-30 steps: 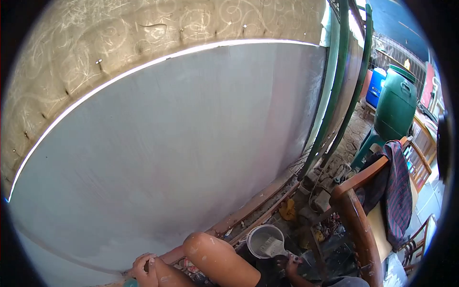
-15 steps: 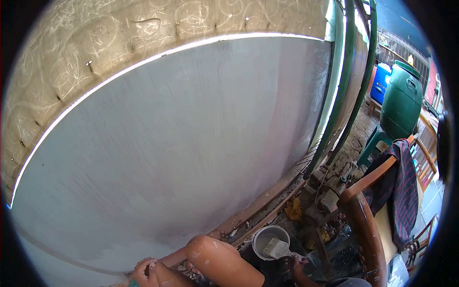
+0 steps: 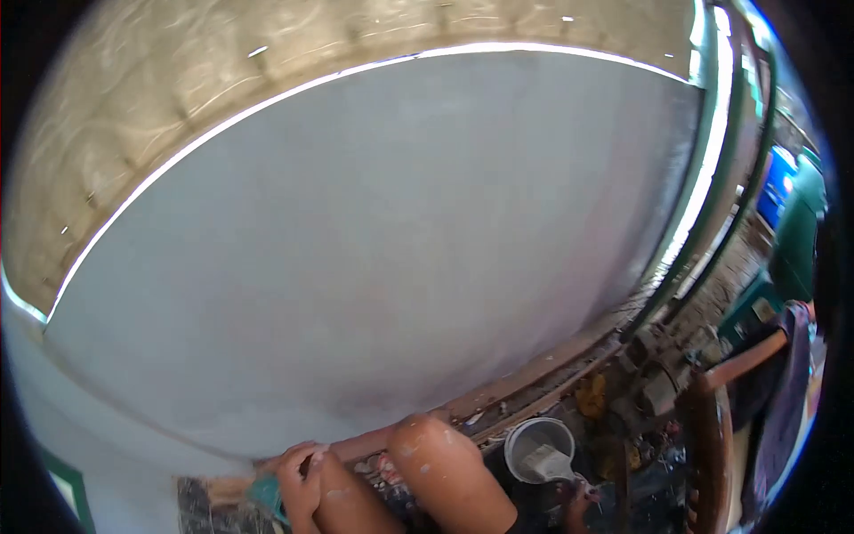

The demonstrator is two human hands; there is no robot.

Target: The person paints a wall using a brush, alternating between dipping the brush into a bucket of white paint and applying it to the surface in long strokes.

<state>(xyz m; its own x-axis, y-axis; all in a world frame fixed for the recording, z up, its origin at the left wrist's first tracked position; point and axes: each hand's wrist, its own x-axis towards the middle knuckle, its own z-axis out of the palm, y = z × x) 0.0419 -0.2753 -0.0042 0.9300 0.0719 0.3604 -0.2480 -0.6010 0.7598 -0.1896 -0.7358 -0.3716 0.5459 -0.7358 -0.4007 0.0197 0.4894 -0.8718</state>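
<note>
My right hand [image 3: 583, 495], low in the head view, is closed round the handle of a wide, pale-bristled paintbrush [image 3: 544, 465]. The brush head rests inside a white bucket [image 3: 509, 451] on the floor, and it partly hides the bucket's contents. My left hand [image 3: 301, 470] lies over my bent left knee, its fingers apart and curving down, with a dark gap beside the thumb. Below it is a teal item [image 3: 267, 496], partly hidden. In front stands a large wall panel [image 3: 356, 249] coated grey-white, with pinkish patches at the right. Pale spots dot my right knee [image 3: 431, 449].
A wooden chair [image 3: 707, 445] draped with dark cloth [image 3: 783, 418] stands close on the right. Beyond it are a green barrel [image 3: 796, 240], a blue container [image 3: 777, 189] and green posts [image 3: 763, 133]. Rubble and a yellow item [image 3: 591, 396] lie along the wall's base. Patterned tan sheeting [image 3: 311, 44] hangs above.
My view has swung left, so the wall, bucket and chair sit further right in the picture. My right hand still holds the brush in the bucket; my left hand stays at the knee.
</note>
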